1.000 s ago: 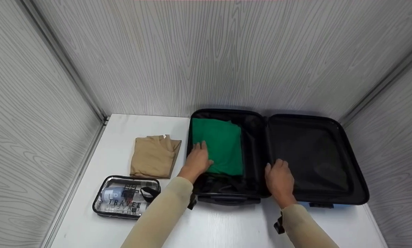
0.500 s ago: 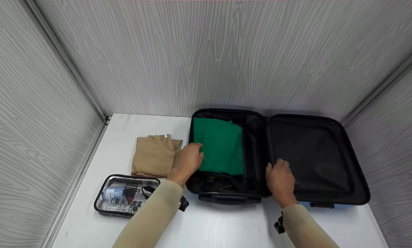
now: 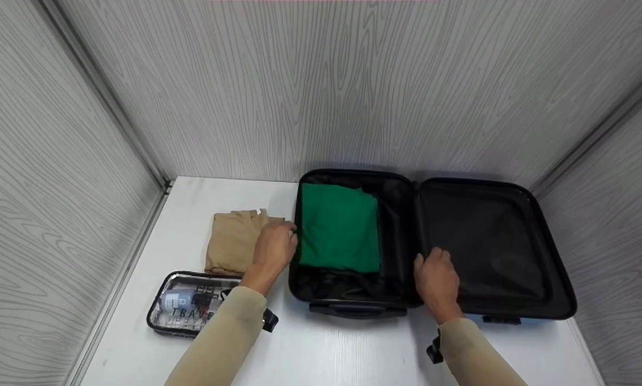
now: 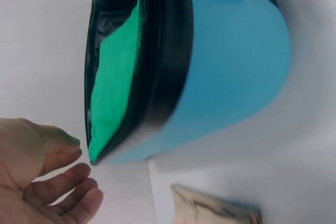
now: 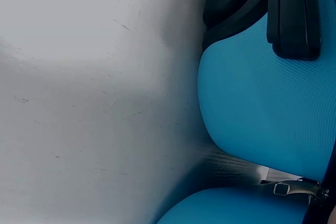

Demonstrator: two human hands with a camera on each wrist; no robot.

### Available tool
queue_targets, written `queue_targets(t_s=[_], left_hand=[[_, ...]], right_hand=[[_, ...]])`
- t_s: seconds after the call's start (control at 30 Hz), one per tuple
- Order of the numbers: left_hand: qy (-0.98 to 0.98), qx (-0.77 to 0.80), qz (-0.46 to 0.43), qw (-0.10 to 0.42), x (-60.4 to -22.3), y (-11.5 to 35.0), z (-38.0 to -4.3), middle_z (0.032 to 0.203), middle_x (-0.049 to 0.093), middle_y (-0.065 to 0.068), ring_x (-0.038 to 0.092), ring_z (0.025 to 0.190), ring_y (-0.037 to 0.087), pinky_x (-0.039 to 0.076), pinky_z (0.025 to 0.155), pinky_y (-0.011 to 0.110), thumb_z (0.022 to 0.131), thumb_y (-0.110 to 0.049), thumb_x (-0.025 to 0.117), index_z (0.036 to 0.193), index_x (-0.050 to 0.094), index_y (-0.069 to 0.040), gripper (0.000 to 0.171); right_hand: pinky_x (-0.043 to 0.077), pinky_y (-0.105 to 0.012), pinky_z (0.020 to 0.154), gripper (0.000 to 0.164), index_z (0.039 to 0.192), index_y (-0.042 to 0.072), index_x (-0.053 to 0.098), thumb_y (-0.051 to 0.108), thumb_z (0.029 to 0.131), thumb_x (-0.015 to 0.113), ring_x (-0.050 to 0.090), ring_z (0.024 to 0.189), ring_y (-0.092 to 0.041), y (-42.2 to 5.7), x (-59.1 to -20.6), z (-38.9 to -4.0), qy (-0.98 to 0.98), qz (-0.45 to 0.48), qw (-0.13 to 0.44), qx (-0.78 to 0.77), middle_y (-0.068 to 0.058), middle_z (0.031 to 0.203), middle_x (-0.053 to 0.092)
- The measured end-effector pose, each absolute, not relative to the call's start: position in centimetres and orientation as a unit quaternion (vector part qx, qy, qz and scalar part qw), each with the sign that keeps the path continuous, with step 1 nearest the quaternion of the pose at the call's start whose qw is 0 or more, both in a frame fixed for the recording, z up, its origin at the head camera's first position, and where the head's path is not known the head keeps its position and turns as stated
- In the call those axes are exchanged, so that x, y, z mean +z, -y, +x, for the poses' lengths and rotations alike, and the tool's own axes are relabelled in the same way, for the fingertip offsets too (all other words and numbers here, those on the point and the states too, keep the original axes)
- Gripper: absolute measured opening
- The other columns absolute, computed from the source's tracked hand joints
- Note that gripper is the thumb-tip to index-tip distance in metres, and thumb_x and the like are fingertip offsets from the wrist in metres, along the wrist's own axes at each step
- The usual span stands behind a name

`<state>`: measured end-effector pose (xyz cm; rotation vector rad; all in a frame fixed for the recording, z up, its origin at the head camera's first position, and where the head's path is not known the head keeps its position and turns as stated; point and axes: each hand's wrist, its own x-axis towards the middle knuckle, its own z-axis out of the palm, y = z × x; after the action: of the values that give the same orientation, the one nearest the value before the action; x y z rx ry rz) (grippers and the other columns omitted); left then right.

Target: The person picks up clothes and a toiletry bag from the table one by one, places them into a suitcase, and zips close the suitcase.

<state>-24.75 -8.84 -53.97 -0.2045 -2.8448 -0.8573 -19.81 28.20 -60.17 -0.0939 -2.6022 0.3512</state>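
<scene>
A suitcase [image 3: 355,308] lies unfolded, its black-lined halves side by side and its shell blue outside. Folded green cloth [image 3: 339,228] fills much of the left half. My left hand [image 3: 275,244] hovers just outside the left rim with loosely bent fingers and nothing in them, overlapping the folded tan shirt [image 3: 235,238] in the head view. In the left wrist view its fingertips [image 4: 84,203] are near the suitcase corner. My right hand [image 3: 437,276] grips the suitcase's middle edge, where the two halves meet; the right wrist view shows mostly the blue shell [image 5: 252,93].
A clear black-edged travel pouch [image 3: 178,274] with bottles inside lies at the front left, partly behind my left forearm. Grey wood-grain panels [image 3: 321,86] enclose the white table [image 3: 342,354] at the back and sides. The suitcase handle [image 3: 358,312] faces me.
My left hand has left the green cloth and moved left across the suitcase rim to the tan shirt's right side. The right hand has stayed put.
</scene>
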Motion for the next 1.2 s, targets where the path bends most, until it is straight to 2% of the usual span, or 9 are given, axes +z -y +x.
queue_targets(t_s=[0.07,0.3,0.6,0.83,1.0,1.2], left_hand=[[0.950,-0.293,-0.059,0.088,-54.1,9.9,-24.8,0.126,0.073,0.021,0.066,0.121,0.041,0.052,0.105,0.049,0.098,-0.007,0.067,0.113,0.077,0.001,0.020],[0.950,-0.301,-0.012,0.079,-54.7,14.6,-25.0,0.110,0.074,0.023,0.068,0.108,0.043,0.055,0.094,0.053,0.100,-0.009,0.064,0.112,0.077,0.004,0.022],[0.956,-0.287,0.049,0.039,-56.0,20.5,-25.2,0.116,0.071,0.029,0.066,0.111,0.047,0.052,0.096,0.058,0.104,-0.011,0.060,0.119,0.071,0.008,0.027],[0.959,-0.274,0.065,0.016,-57.4,22.6,-25.0,0.114,0.070,0.032,0.067,0.108,0.049,0.052,0.093,0.059,0.104,-0.013,0.059,0.118,0.070,0.010,0.029],[0.958,-0.274,0.077,-0.017,-58.4,23.6,-25.0,0.116,0.070,0.032,0.067,0.109,0.047,0.053,0.093,0.058,0.105,-0.014,0.057,0.117,0.069,0.011,0.030],[0.958,-0.268,0.088,-0.049,-59.4,24.3,-24.8,0.122,0.067,0.037,0.065,0.114,0.051,0.052,0.097,0.061,0.104,-0.017,0.058,0.122,0.065,0.017,0.038]], right_hand=[[0.053,-0.055,0.050,0.034,0.099,-0.013,0.058,0.019,0.104,0.066,0.058,0.058,-0.040,-28.1,-60.2,-19.7,0.958,-0.033,0.253,0.131,-0.026,0.082,0.056],[0.052,-0.055,0.051,0.033,0.102,-0.013,0.058,0.019,0.105,0.065,0.058,0.059,-0.040,-28.0,-60.2,-19.6,0.960,-0.034,0.240,0.142,-0.026,0.084,0.056],[0.054,-0.053,0.053,0.032,0.100,-0.011,0.058,0.020,0.107,0.062,0.058,0.060,-0.037,-28.3,-60.1,-19.7,0.964,-0.045,0.213,0.154,-0.024,0.085,0.056],[0.055,-0.054,0.057,0.036,0.105,-0.012,0.058,0.024,0.108,0.058,0.060,0.065,-0.039,-28.7,-60.1,-19.5,0.968,-0.058,0.190,0.156,-0.026,0.089,0.057],[0.054,-0.054,0.057,0.035,0.105,-0.012,0.058,0.023,0.108,0.060,0.059,0.064,-0.038,-28.7,-60.0,-19.3,0.966,-0.057,0.195,0.160,-0.026,0.089,0.057],[0.054,-0.055,0.058,0.035,0.107,-0.012,0.059,0.023,0.107,0.061,0.060,0.066,-0.039,-28.7,-59.9,-19.2,0.964,-0.057,0.201,0.167,-0.027,0.092,0.059]])
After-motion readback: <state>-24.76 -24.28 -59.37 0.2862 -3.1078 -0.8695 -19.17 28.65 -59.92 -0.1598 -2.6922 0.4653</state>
